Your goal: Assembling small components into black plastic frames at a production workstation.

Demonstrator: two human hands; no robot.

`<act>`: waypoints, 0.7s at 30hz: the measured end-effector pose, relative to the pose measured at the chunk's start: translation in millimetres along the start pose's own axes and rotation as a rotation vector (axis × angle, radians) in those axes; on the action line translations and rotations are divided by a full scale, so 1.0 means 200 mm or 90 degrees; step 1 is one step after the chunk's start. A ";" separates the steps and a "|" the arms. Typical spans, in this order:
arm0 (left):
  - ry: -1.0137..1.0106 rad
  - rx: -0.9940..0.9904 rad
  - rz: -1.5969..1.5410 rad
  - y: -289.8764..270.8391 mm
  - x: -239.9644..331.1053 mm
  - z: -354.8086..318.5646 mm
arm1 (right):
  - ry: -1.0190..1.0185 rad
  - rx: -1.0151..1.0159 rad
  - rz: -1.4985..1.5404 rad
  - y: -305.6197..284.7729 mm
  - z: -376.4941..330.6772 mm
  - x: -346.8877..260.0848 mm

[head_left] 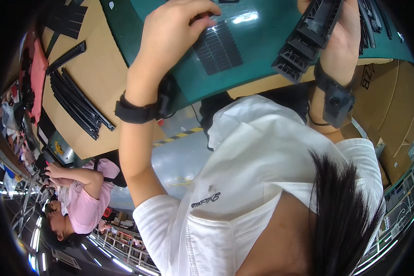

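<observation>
My left hand [181, 20] hovers over the green tabletop at the upper middle. Its fingers are curled, with a gap between thumb and forefinger, and I see nothing held there. Just beside it lie small flat dark pieces [218, 50] in close rows on the table. At the upper right my right hand [347, 34] grips a stack of black plastic strips [308, 39]. They are nested in steps, with ribbed, hollow ends toward me. The stack covers part of that hand's fingers. Each wrist wears a black strap; a small camera-like box [338, 103] sits on the right one.
Long black plastic strips [76, 101] lie on a cardboard sheet [89, 142] to the left. More black strips [370, 23] are at the far right of the green table [257, 60]. Cardboard boxes [386, 101] stand at right. A person in pink [89, 202] works at lower left.
</observation>
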State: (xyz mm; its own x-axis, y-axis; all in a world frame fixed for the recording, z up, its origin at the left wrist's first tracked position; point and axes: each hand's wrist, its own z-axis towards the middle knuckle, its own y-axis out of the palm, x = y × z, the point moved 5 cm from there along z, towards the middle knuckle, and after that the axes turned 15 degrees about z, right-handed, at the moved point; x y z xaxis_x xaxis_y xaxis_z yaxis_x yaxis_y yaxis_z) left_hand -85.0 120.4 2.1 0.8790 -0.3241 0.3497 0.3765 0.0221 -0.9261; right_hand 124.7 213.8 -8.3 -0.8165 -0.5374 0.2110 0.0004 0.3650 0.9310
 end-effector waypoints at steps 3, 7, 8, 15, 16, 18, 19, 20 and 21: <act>0.077 0.003 0.045 -0.01 0.04 0.02 | -0.009 0.009 0.009 -0.02 0.00 -0.01; 0.133 -0.060 0.053 -0.03 0.07 0.06 | 0.002 0.005 0.016 -0.02 0.00 -0.01; 0.134 -0.060 0.052 -0.02 0.06 0.07 | -0.003 -0.002 -0.003 -0.02 0.01 -0.02; 0.170 -0.121 0.039 -0.01 0.10 0.13 | -0.021 -0.017 -0.007 -0.01 0.01 -0.02; 0.170 -0.129 0.055 -0.01 0.10 0.13 | -0.003 -0.014 0.011 0.00 0.00 -0.01; 0.157 -0.144 0.080 -0.01 0.12 0.14 | -0.001 -0.020 0.007 0.02 -0.01 -0.01; 0.142 -0.160 0.107 -0.01 0.12 0.14 | 0.005 -0.026 0.005 0.03 -0.01 -0.01; 0.140 -0.159 0.108 0.00 0.12 0.13 | 0.007 -0.027 0.005 0.04 -0.01 0.00; 0.124 -0.130 0.118 0.01 0.11 0.11 | 0.022 -0.036 0.019 0.05 -0.01 0.02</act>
State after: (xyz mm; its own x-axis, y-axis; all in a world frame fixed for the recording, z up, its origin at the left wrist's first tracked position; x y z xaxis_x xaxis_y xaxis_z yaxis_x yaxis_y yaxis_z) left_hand -58.3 133.5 12.0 0.8476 -0.5067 0.1577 0.1324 -0.0859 -0.9875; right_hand 122.2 213.1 3.6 -0.7952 -0.5530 0.2487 0.0581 0.3388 0.9391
